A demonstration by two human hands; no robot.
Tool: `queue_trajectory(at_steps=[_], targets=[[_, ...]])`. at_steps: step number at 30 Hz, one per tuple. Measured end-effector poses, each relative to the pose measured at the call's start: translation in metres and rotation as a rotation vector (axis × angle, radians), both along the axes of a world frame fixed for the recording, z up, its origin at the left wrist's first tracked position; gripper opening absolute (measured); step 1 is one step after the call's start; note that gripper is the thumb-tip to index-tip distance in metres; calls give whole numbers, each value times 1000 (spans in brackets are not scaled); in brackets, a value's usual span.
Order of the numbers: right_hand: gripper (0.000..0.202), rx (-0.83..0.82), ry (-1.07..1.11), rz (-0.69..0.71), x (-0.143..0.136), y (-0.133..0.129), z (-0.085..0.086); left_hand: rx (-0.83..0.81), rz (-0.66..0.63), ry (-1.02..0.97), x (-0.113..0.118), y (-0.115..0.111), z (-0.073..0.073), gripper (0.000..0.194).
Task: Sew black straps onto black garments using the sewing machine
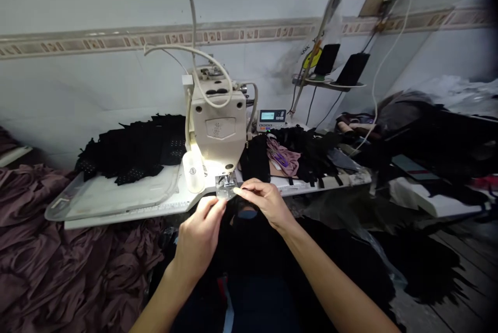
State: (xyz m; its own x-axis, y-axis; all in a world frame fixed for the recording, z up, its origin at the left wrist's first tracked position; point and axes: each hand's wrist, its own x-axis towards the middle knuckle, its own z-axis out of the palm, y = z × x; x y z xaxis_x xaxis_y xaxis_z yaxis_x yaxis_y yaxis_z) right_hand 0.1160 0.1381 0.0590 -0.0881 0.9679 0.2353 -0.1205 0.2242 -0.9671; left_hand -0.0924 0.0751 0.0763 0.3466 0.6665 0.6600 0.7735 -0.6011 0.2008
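Note:
A cream sewing machine [220,125] stands on the work table, its lamp lighting the needle area. Just in front of its presser foot [227,179], both of my hands meet close to the shiny metal plate [223,192]. My left hand [199,232] pinches thumb and forefinger together at the plate's front edge. From the right, my right hand [269,202] reaches in with its fingers pinched beside the presser foot. Whatever lies between the fingertips of either hand is too small to make out.
Black fabric pieces [136,146] are piled on the table's left wing. Right of the machine lie black cloth strips [311,146], a mauve bundle [286,159] and a control panel [272,119]. Black thread cones [352,69] stand on a rack. Mauve cloth [78,265] heaps at left.

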Motion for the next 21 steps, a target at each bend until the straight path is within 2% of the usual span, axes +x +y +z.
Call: queue_trajectory(at_steps=[3, 5, 8, 12, 14, 18, 21], targets=[[26, -80, 101, -46, -11, 15, -13, 102, -109, 337, -1, 8, 0, 44], [32, -227, 201, -30, -14, 21, -21, 107, -78, 442, 2, 9, -7, 44], [44, -343, 305, -26, -17, 26, -27, 90, 25, 405, 9, 6, -19, 48], [50, -334, 314, -124, -22, 23, -30, 115, 149, 308, 27, 1, -34, 48], [50, -326, 307, -158, -25, 15, -38, 109, 212, 284, 37, -2, -39, 49], [51, -249, 163, -142, -24, -14, -70, 64, 261, 208, 45, -4, -44, 51], [56, -164, -73, -14, -12, -37, -97, -38, 134, 83, 34, -5, -38, 51]])
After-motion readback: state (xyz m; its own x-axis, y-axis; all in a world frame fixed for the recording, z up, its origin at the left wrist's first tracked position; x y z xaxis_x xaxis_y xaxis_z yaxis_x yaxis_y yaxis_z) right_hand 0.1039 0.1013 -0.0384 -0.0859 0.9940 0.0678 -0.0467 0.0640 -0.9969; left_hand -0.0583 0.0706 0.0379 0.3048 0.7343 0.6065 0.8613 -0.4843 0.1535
